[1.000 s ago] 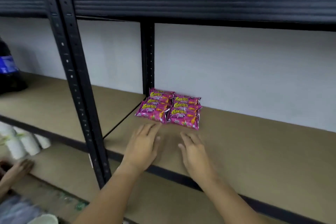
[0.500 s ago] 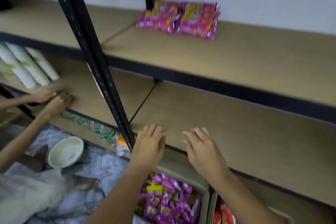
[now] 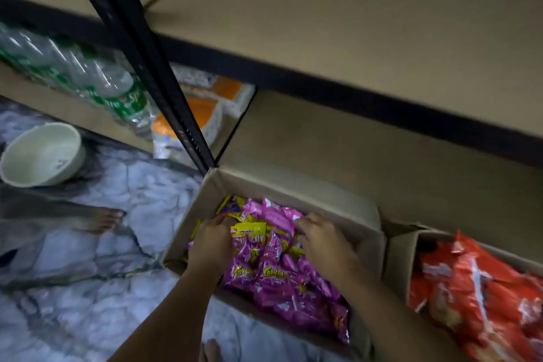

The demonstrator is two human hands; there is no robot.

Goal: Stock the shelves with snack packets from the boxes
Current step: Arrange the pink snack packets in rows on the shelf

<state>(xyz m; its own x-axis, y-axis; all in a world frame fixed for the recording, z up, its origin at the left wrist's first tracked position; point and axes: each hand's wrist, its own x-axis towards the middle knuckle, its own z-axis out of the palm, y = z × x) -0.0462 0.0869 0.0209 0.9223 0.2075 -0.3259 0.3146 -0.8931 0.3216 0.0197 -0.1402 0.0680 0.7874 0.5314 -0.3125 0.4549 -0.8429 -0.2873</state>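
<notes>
Both hands, the left hand (image 3: pixel 212 239) and right hand (image 3: pixel 318 239), curl around pink foil snack packets (image 3: pixel 276 267) inside the open brown cardboard box (image 3: pixel 293 185) on the floor, apparently gathering a batch for shelving.

I see the open cardboard box (image 3: pixel 293 185) on the floor, full of pink snack packets (image 3: pixel 282 276) lying loosely. Beside it, another box (image 3: pixel 399 253) holds red packets (image 3: pixel 482 297).
</notes>
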